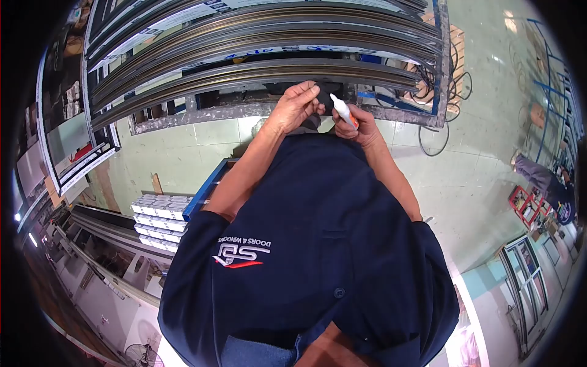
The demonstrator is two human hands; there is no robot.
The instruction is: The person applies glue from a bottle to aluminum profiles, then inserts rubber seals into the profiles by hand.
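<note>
My right hand (363, 125) is wrapped round a small white glue bottle (344, 112) with a red-orange label, its narrow white nozzle tilted up toward my other hand. Thumb and fingers of my left hand (298, 105) are pinched together just left of the nozzle. A small black piece (326, 99) shows beside those fingertips; against the dark background I cannot make out its shape or whether the fingers grip it. Right beyond both hands lie long dark metal profiles (263, 74) on a rack.
The rack's scuffed metal edge (226, 112) runs in front of me. Black cables (435, 137) coil at its right end. White bundled profiles (160, 214) and a blue frame (208, 188) stand at lower left. Another person (553, 189) is at far right near a red crate (523, 205).
</note>
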